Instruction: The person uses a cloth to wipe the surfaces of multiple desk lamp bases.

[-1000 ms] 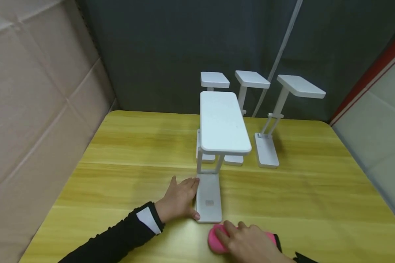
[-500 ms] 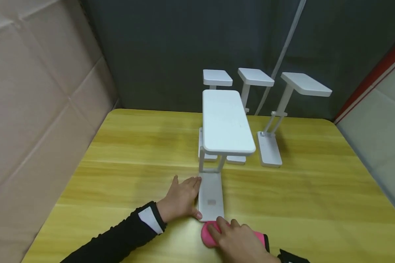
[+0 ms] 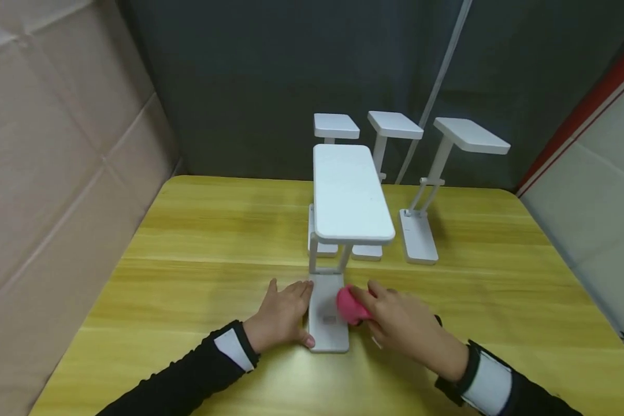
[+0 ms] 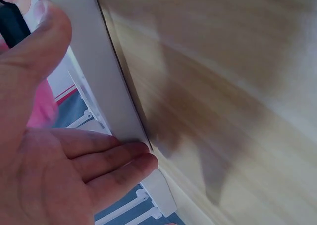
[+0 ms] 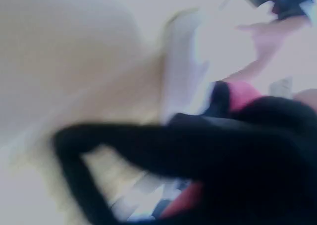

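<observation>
A white folding desk lamp (image 3: 351,190) stands upright at mid-table, its flat rectangular head raised over a narrow base (image 3: 325,294). Along the base's left edge rests my left hand (image 3: 281,318), fingers (image 4: 114,165) straight against the side and thumb near the front corner. My right hand (image 3: 403,320) grips a pink-and-black handheld tool (image 3: 351,305) from above. The tool's rounded pink end overlaps the right edge of the base in the head view. A small pale rectangular patch shows on the base. The right wrist view is blurred, with a dark loop-like part of the tool (image 5: 124,136) across it.
Behind this lamp stand several more white desk lamps; the rightmost lamp (image 3: 418,237) is fully visible, while the others are partly hidden. The yellow wooden table (image 3: 213,231) ends at a dark curtain (image 3: 249,86). A pale cloth wall (image 3: 67,162) closes the left side.
My right hand has lifted the pink-and-black tool from in front of the lamp's base and brought it forward to the base's right edge. The left hand stays against the base.
</observation>
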A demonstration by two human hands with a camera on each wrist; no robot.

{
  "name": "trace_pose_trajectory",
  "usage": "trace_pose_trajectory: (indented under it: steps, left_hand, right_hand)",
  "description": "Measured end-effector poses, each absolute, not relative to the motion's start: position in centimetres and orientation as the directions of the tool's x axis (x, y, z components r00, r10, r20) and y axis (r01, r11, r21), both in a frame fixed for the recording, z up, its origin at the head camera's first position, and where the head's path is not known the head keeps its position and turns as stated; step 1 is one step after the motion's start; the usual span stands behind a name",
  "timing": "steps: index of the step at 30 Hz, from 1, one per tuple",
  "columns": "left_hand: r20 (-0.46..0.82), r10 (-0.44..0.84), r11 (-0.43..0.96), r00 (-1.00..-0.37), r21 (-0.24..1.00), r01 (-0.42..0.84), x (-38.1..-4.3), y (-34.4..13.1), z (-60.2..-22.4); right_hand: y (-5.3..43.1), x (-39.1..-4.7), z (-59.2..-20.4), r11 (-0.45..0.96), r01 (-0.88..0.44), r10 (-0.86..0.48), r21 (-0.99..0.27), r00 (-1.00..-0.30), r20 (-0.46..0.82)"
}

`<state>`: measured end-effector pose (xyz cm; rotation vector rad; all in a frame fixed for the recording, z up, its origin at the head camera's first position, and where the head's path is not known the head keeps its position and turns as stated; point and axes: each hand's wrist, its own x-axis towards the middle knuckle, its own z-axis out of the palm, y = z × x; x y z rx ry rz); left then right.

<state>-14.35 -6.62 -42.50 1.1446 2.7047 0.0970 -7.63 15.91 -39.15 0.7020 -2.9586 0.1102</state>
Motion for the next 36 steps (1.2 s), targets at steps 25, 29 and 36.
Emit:
trace_pose_trajectory:
  steps: [25, 29, 36]
  left_hand:
    - [-0.139, 0.72, 0.694, -0.679, 0.158, 0.703, -14.7, -6.9, -42.8]
    - [-0.144, 0.707, 0.707, -0.692, 0.117, 0.698, -14.8, -6.9, -42.8]
    - [-0.171, 0.772, 0.614, -0.612, -0.049, 0.788, -14.4, -6.1, -42.0]
  right_hand:
    - [16.0, -4.6, -41.7, 0.794, -0.533, -0.552, -0.293, -0.833, 0.021]
    - [16.5, -4.6, -41.8, 0.766, -0.566, -0.581, -0.305, -0.812, 0.048]
    - [18.0, -5.8, -40.6, 0.784, -0.558, -0.543, -0.273, -0.829, 0.135]
